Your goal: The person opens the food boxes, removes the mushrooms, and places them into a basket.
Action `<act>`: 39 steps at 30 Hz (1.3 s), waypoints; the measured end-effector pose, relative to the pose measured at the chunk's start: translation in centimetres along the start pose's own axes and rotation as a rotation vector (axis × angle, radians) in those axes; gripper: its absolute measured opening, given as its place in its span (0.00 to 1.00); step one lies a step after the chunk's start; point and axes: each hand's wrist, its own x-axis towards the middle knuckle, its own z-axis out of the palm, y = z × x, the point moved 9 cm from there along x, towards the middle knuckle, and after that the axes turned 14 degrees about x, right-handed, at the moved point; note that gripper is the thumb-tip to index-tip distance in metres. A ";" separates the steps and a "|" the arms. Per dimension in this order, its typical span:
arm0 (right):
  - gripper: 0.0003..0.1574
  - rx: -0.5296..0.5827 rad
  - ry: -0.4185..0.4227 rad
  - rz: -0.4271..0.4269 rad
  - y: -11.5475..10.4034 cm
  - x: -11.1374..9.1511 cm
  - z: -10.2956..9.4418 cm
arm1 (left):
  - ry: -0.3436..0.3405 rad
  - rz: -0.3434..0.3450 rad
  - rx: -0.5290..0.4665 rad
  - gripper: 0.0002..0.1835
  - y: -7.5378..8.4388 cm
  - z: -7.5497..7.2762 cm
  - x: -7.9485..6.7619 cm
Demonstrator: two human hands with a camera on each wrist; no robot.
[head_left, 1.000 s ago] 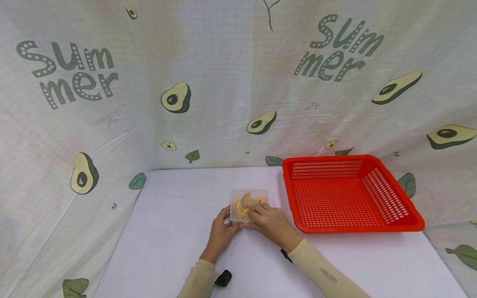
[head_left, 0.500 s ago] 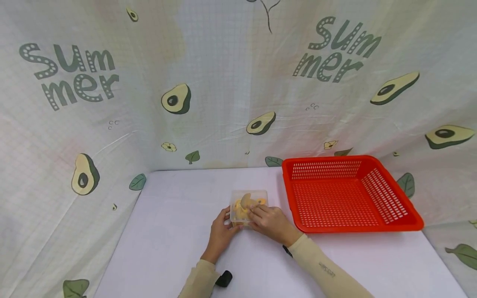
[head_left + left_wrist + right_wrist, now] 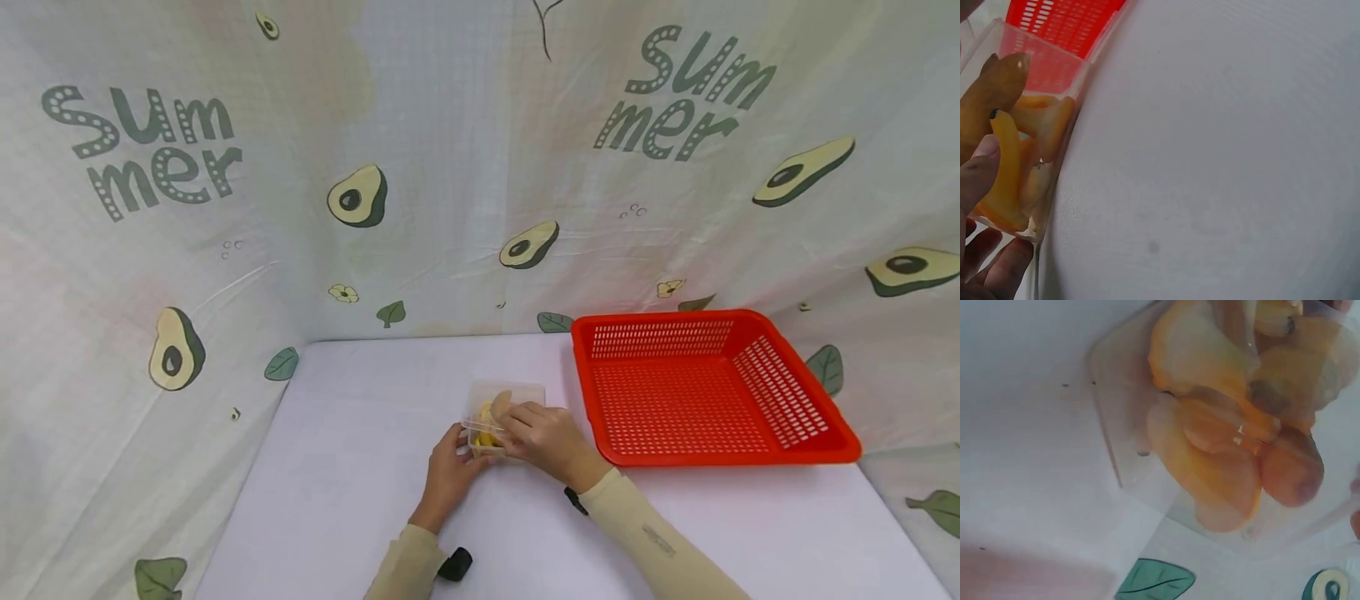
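Observation:
A small clear plastic box (image 3: pixel 1060 140) stands on the white table, with several yellow and orange pieces inside. One curved yellow piece (image 3: pixel 1005 165) with a dark tip resembles a toy banana. My left hand (image 3: pixel 448 475) grips the box at its left front side, thumb and fingers around the corner. With the fingertips of my right hand (image 3: pixel 543 442) I hold the clear lid (image 3: pixel 480 425) near its front, where the edge stands tilted up from the box. A brown rounded piece (image 3: pixel 501 404) shows right by those fingertips; its lower part is hidden.
A red perforated basket (image 3: pixel 708 458) stands to the right of the box, close to the right forearm. Behind the table hangs a pale cloth (image 3: pixel 442 167) printed with avocados, leaves and letters. Black wrist straps show beside both sleeves.
The lid's front edge has risen from the box and now tilts, with my right hand lifted slightly. My left hand has kept its grip on the box.

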 end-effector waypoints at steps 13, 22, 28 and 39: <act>0.27 0.187 0.064 0.372 3.9 0.0 -2.5 | -0.052 0.007 -0.063 0.41 0.6 -0.1 -0.2; 0.18 0.196 0.240 0.506 6.2 0.2 -4.5 | 0.006 -0.109 -0.088 0.24 1.7 -2.0 0.2; 0.12 0.178 0.309 0.532 6.6 0.1 -4.8 | 0.039 -0.152 -0.135 0.19 1.6 -2.5 0.5; 0.34 0.116 0.194 0.640 6.8 0.4 -3.9 | 0.022 -0.248 -0.365 0.20 2.4 -2.8 0.0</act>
